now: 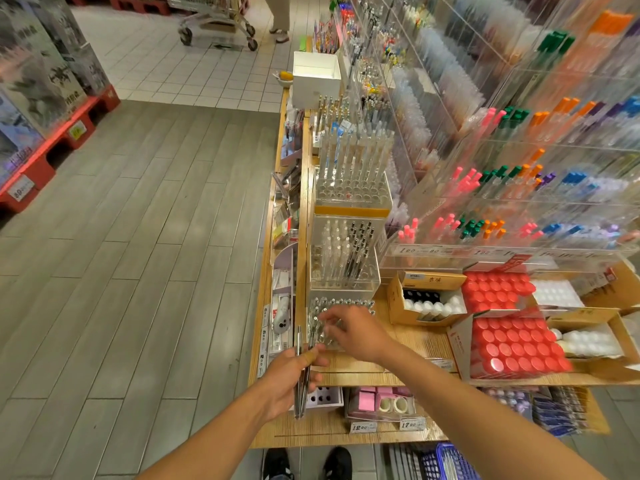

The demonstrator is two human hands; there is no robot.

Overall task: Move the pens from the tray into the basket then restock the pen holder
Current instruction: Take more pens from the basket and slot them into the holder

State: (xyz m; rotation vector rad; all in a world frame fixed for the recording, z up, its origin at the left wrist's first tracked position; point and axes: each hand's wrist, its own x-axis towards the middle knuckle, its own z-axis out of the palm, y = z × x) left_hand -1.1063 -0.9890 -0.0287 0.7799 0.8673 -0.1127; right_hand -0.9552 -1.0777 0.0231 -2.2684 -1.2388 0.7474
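Pens (300,375), a small bundle of slim silver-and-black barrels, are gripped upright in the left hand (289,384), fingers curled round them, just in front of the wooden display counter (381,374). Right hand (358,336) reaches over the clear pen holder (322,327) at the counter's near corner, fingertips bent down onto the pen tops standing in it; whether it pinches one cannot be told through the blur. Blue basket (446,460) sits on the floor at lower right, beside the person's black shoes (306,462).
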